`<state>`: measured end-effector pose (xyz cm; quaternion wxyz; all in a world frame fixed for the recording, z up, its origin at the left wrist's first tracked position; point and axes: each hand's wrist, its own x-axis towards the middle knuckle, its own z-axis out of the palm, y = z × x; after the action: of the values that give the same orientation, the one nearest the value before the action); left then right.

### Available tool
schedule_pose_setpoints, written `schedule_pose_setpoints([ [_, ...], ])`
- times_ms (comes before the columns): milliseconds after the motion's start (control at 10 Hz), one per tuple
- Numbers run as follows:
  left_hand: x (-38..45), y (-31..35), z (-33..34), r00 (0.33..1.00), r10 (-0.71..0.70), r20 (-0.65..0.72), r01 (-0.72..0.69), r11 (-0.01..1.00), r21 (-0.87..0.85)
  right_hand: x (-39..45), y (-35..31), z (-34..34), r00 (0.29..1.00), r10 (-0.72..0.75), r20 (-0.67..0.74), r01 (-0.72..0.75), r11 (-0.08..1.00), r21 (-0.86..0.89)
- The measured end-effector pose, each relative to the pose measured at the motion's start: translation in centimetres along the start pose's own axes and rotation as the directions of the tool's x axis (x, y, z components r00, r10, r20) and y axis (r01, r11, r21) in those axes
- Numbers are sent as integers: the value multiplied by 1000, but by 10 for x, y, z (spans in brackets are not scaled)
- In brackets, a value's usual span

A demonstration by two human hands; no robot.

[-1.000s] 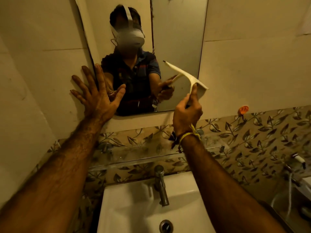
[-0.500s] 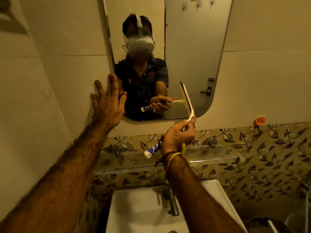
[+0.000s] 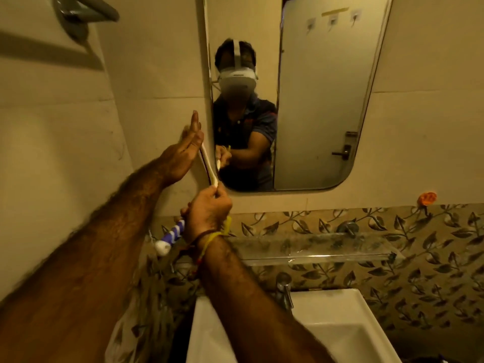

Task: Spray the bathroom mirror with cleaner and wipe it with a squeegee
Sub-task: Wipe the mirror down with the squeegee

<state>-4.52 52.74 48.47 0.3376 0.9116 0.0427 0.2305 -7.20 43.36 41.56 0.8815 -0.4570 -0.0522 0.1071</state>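
Observation:
The bathroom mirror (image 3: pixel 322 100) hangs on the tiled wall above the basin and reflects a person wearing a headset. My right hand (image 3: pixel 208 210) grips the squeegee (image 3: pixel 209 167) by its blue-and-white striped handle (image 3: pixel 170 237). The white blade stands nearly upright at the mirror's lower left edge. My left hand (image 3: pixel 183 153) is flat on the wall just left of the mirror, fingers straight and together, touching the top of the blade. No spray bottle is in view.
A glass shelf (image 3: pixel 314 247) runs under the mirror along the leaf-patterned tile band. Below it are a chrome tap (image 3: pixel 284 292) and a white basin (image 3: pixel 327 331). An orange hook (image 3: pixel 427 197) sticks to the wall at right. A grey fixture (image 3: pixel 78 14) is at top left.
My right hand has carried the squeegee left from the mirror's lower right to its lower left edge, turning the blade upright. My left hand has closed its fingers and met the blade.

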Motion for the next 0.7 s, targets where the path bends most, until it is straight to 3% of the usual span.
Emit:
schedule_pose_setpoints([
  [100, -5, 5, -7, 992, 51, -118, -63, 993, -99, -10, -16, -25, 953, -280, -120, 247, 941, -233],
  [200, -3, 12, 6, 959, 12, -282, -42, 994, -101, -12, -48, -45, 863, -505, 20, 490, 826, -278],
  [300, 7, 29, 21, 949, -32, -313, 38, 999, 13, 10, -83, -48, 769, -638, 41, 598, 696, -397],
  [400, 14, 42, 34, 933, 32, -359, 17, 991, 133, 16, -95, -53, 732, -671, 114, 610, 571, -549],
  [600, 12, 45, 33, 895, -15, -445, 89, 985, 145, 20, -86, -70, 806, -533, 257, 550, 516, -657],
  [700, 15, 44, 14, 799, -93, -594, 177, 980, 86, 17, -108, -65, 734, -560, 386, 653, 424, -627],
])
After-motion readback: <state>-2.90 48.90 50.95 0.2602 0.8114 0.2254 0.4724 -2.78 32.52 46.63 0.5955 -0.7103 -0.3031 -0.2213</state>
